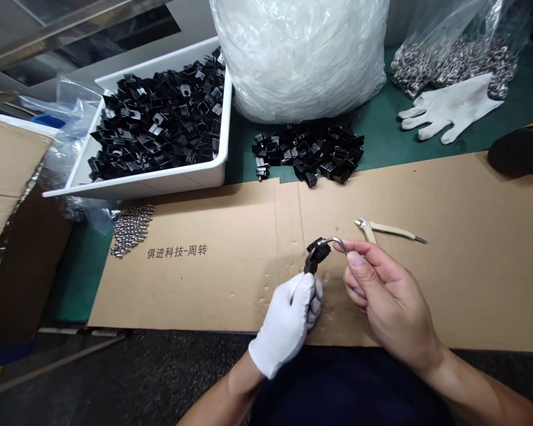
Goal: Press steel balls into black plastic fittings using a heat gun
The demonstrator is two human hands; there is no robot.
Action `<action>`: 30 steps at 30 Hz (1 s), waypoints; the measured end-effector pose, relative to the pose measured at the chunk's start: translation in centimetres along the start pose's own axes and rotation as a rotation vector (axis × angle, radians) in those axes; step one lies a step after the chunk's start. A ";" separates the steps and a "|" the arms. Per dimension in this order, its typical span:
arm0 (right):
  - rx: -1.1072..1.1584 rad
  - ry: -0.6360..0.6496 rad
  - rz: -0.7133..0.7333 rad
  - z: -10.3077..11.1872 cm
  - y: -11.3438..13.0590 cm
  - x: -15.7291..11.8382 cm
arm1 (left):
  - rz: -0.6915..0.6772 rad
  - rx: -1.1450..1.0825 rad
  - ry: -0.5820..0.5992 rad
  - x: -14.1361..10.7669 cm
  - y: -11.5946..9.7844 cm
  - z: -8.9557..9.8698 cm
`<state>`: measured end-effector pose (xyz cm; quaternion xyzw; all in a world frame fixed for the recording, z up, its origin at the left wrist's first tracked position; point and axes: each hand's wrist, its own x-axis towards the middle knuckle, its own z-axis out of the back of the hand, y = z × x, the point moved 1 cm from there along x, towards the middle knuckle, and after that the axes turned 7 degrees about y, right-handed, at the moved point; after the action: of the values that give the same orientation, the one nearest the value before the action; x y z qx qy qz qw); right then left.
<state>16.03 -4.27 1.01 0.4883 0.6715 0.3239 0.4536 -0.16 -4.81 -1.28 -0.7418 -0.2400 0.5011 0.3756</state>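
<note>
While the gloved left hand (284, 325) closes tightly around a small black plastic fitting (317, 251), the bare right hand (391, 296) pinches a curved metal rod (333, 240) between thumb and forefinger, the rod's end meeting the fitting; both are held over a cardboard sheet (471, 266). Head view: Chinese characters printed on the sheet read 俱进科技-周转. Near the right hand lie side cutters (384, 231) with beige handles. Beyond the sheet, a white plastic tray (133, 190) holds heaped black fittings, and a loose pile of black fittings (308, 151) sits on a green mat (379, 142). Steel balls (133, 231) lie at the sheet's left edge; a clear bag of metal rings (453, 65) and a white cotton glove (448, 106) lie at upper right.
</note>
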 end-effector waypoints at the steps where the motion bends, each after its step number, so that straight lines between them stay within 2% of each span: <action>1: 0.002 -0.002 0.003 -0.1 -0.1 0.0 | 0.000 -0.009 -0.003 0.0 0.0 0.0; 10: 0.003 -0.036 0.046 -0.9 -1.1 0.2 | 0.001 -0.064 -0.015 0.1 0.0 -0.2; 15: 0.032 -0.080 0.120 -1.5 -1.5 0.2 | -0.007 -0.085 -0.023 0.4 -0.2 -0.8; 30: 0.069 -0.153 0.220 -2.0 -2.9 -0.3 | -0.084 0.012 -0.065 0.2 -0.2 -1.4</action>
<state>13.19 -5.42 -0.69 0.5975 0.5880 0.3104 0.4483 1.26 -4.96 -0.95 -0.7122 -0.2802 0.5100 0.3926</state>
